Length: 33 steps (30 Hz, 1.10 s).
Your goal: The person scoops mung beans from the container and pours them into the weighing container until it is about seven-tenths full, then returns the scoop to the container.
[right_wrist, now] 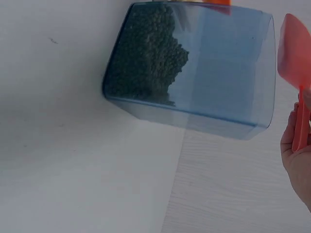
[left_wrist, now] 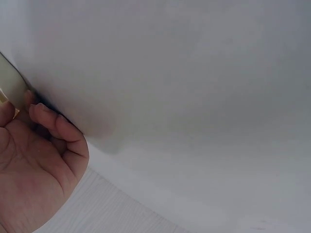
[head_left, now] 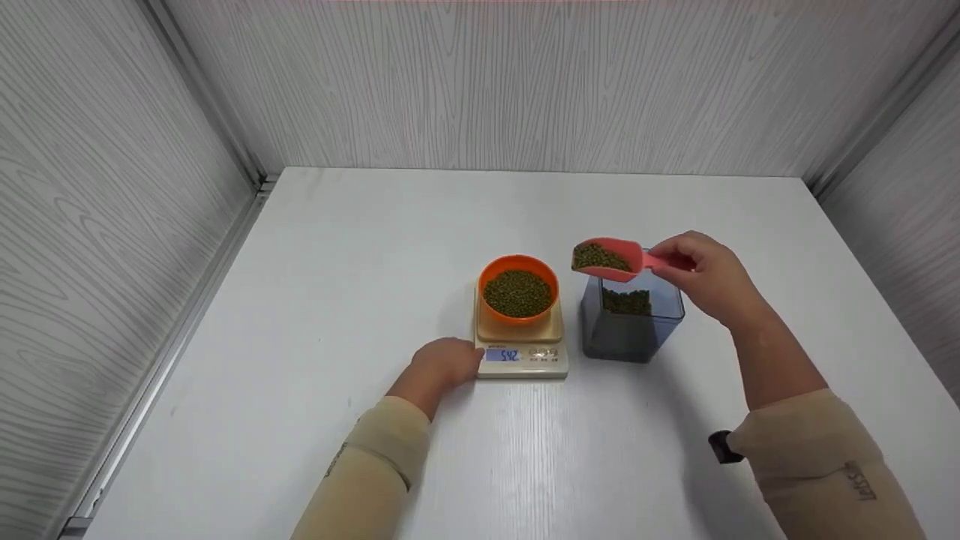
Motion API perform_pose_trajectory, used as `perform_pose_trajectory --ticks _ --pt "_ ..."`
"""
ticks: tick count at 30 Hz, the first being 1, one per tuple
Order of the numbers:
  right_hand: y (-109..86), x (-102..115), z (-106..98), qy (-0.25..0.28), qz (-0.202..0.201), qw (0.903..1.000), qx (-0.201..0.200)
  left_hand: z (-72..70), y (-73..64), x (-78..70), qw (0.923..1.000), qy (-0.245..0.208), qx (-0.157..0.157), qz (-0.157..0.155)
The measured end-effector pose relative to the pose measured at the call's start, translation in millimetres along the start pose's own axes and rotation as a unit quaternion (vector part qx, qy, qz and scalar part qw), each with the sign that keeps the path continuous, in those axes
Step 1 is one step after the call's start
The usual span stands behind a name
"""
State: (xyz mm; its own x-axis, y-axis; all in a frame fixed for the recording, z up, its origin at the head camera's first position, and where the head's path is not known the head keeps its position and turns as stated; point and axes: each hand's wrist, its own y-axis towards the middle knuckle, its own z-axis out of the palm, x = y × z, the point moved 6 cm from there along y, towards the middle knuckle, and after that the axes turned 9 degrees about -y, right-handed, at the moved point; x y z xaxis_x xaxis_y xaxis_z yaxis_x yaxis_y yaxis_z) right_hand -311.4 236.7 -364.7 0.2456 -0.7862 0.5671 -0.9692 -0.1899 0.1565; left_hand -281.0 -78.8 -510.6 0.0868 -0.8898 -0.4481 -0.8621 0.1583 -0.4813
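Note:
My right hand (head_left: 709, 277) grips the handle of a red scoop (head_left: 636, 256), filled with small green beans (head_left: 600, 257). The scoop is held above a clear bluish square container (head_left: 619, 341), which the right wrist view shows partly full of the same beans (right_wrist: 146, 53). To its left, an orange bowl (head_left: 517, 321) of green beans sits on a kitchen scale (head_left: 551, 369) whose lit display (head_left: 503, 355) seems to read 542. At the scale's left front edge, my left hand (head_left: 448, 360) holds on with curled fingers (left_wrist: 68, 131), the thumb near its side.
All of this stands on a white table (head_left: 360, 247). Pale wood-grain panels (head_left: 480, 90) rise behind it and at both sides. The container stands close to the scale's right side. A small black object (head_left: 724, 447) shows beside the right sleeve.

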Motion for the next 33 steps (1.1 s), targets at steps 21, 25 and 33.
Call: perform_pose_trajectory --ticks 21,25,33 --pt "14.8 43 17 -0.106 -0.054 0.9927 0.021 1.0 2.1 -1.9 0.9996 0.02 0.003 0.018" --pt "17.0 47 18 -0.115 -0.045 0.992 0.027 1.1 2.4 -1.8 0.9996 0.02 0.005 0.019" --pt "22.5 57 23 -0.125 -0.045 0.9906 0.033 0.4 1.2 -2.1 0.9996 0.021 0.004 0.018"
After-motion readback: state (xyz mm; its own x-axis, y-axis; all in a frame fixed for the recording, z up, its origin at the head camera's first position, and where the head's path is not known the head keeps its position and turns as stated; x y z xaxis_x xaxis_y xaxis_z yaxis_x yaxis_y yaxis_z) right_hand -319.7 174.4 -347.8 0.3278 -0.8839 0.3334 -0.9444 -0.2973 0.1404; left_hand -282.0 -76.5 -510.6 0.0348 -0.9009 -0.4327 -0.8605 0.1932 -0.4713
